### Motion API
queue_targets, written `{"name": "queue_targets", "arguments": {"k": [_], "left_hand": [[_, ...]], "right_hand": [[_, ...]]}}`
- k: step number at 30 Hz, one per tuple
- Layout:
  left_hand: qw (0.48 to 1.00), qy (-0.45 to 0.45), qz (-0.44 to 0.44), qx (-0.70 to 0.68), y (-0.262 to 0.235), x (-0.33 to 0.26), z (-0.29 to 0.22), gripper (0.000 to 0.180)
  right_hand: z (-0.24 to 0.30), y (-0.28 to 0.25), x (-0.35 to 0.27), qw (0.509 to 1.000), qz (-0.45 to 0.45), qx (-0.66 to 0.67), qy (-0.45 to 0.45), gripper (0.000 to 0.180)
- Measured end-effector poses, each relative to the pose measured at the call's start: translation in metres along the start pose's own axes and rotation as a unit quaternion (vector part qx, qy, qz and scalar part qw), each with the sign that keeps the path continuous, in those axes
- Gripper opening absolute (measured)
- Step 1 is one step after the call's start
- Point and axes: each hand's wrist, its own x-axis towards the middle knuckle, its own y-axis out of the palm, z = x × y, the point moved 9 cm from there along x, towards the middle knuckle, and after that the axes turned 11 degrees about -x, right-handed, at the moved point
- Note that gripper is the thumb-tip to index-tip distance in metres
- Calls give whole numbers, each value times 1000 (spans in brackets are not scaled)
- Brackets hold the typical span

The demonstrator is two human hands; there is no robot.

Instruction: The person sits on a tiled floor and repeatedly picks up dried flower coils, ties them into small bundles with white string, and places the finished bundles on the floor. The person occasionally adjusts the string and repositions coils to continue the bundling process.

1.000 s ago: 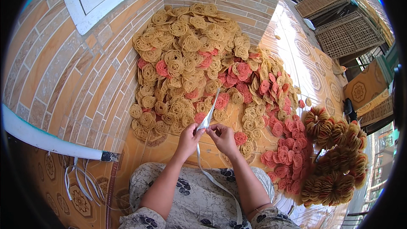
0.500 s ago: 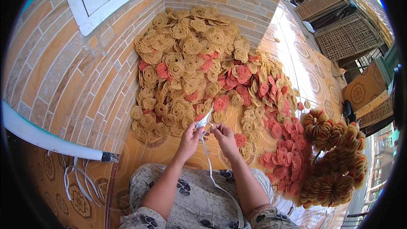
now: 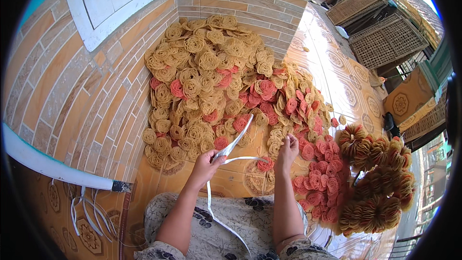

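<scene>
My left hand (image 3: 207, 166) is closed on a white plastic strip (image 3: 235, 141), pinching it between thumb and fingers. From this grip one folded, wider part points up and away, and a narrower length reaches right with its free end near a red rosette. A long tail hangs down across my lap. My right hand (image 3: 288, 153) is raised to the right, apart from the strip's visible end. Its fingertips are pressed together; whatever they hold, if anything, is too small to make out. Beyond both hands spreads a heap of yellow lacy rosettes (image 3: 192, 86) of thin dried strands, mixed with red rosettes (image 3: 328, 175).
Strung bundles of rosettes (image 3: 375, 183) lie at the right. More white strips (image 3: 89, 209) hang from a pale ledge (image 3: 57, 161) on the left. A tiled wall (image 3: 91, 96) bounds the left and back. Woven racks (image 3: 388, 41) lean at the far right.
My right hand has moved away to the right from my left hand. The strip's narrower length now stretches out sideways, and its wider part has lengthened upward. The whole view has shifted slightly.
</scene>
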Motion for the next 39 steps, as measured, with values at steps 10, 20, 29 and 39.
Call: {"name": "queue_targets", "arguments": {"k": [10, 20, 29, 39], "left_hand": [[996, 92, -9, -4, 5, 4, -3, 16], [998, 64, -17, 16, -2, 3, -2, 17], [998, 30, -50, -6, -6, 2, 4, 17], [930, 284, -83, 219, 10, -10, -37, 12]], "right_hand": [[-15, 99, -103, 879, 434, -190, 51, 32], [-40, 101, -101, 885, 433, -161, 61, 16], [-30, 100, -103, 882, 428, -196, 32, 19], [-22, 100, -111, 874, 428, -227, 21, 18]]}}
